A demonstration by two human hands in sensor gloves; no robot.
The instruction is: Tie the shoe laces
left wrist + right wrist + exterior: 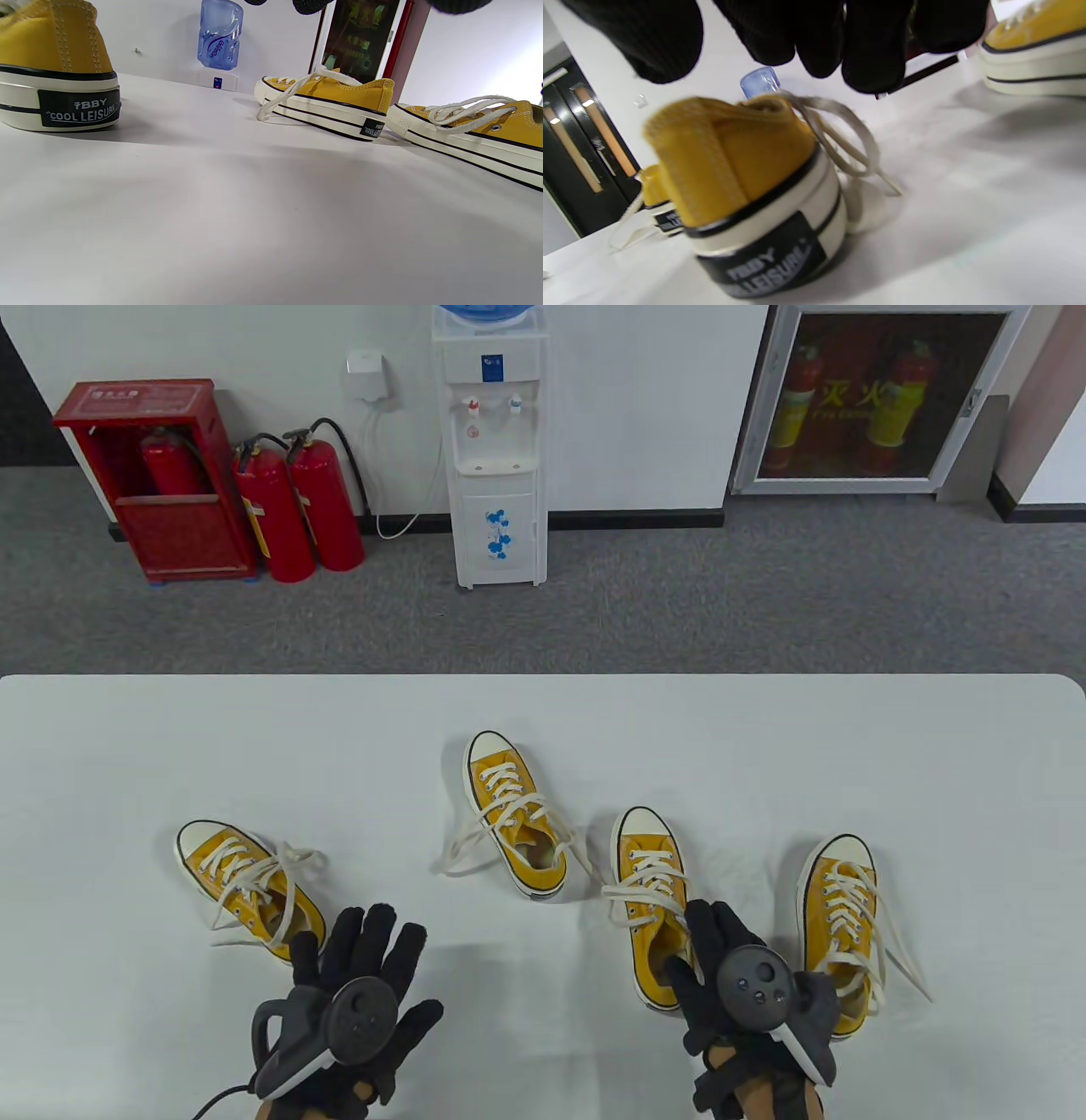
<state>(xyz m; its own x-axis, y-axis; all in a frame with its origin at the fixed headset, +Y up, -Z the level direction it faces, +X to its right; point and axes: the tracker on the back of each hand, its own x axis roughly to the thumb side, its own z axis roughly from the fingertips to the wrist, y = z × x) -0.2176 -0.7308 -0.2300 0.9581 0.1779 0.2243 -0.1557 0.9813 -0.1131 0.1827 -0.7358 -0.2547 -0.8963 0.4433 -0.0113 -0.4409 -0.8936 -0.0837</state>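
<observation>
Yellow canvas shoes, four of them, lie across the lower half of the table (127, 746) with white laces trailing loose. Lower right, the right hand (734, 976) hovers, fingers extended and empty, over the heel of one shoe (649, 899), likely to reach its laces (632, 886). Lower left, the left hand (365, 976) is spread and empty beside another shoe (246, 886).

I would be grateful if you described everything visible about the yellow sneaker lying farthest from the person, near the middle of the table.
The yellow canvas low-top sneaker has a white rubber toe cap, a cream sole with dark stripes and a black heel label. It stands upright on the white table, toe pointing away and slightly left. Its cream laces are threaded but untied, the loose ends trailing onto the table on both sides. Neither hand touches it, and it stands apart from the other three shoes.
</observation>
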